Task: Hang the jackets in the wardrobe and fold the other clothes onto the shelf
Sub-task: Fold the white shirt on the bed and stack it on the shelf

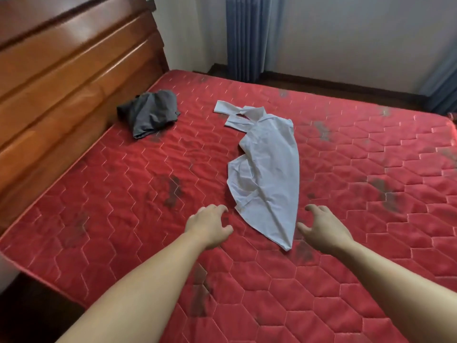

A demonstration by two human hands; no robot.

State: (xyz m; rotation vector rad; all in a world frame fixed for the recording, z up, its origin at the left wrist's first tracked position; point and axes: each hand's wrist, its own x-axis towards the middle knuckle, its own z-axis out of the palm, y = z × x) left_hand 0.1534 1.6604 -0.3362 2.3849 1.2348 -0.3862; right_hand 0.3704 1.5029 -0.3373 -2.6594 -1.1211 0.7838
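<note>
A white shirt (265, 169) lies on the red mattress (371, 194), bunched up and twisted, with its collar and sleeves far from the person and its pointy bottom corner close to them. A dark grey garment (150, 115) sits in a crumpled heap near the wooden headboard (61, 82), well apart from the shirt.

Both hands reach over the bed. The left hand (210, 225) is just beside the shirt's bottom corner on one side, and the right hand (324, 229) is just beside it on the other. The fingers on both are a little bent and spread. They hold nothing and are not on the cloth yet.

I think the person is about to grab the shirt and spread it flat for folding. Here is what could go wrong. The shirt is twisted, so if they pull only the bottom corner, the top may drag along and bunch up more. One side is folded under, so a quick fold would trap the creases inside and the pile would be lumpy. The mattress has dark smudges all over, and one is right by the shirt's corner. Sliding white cloth across it might make the shirt dirty. Lifting it would be safer than dragging.

I cannot see a wardrobe or a shelf from here, so the shirt must be carried, and a loose fold could fall open on the way.
</note>
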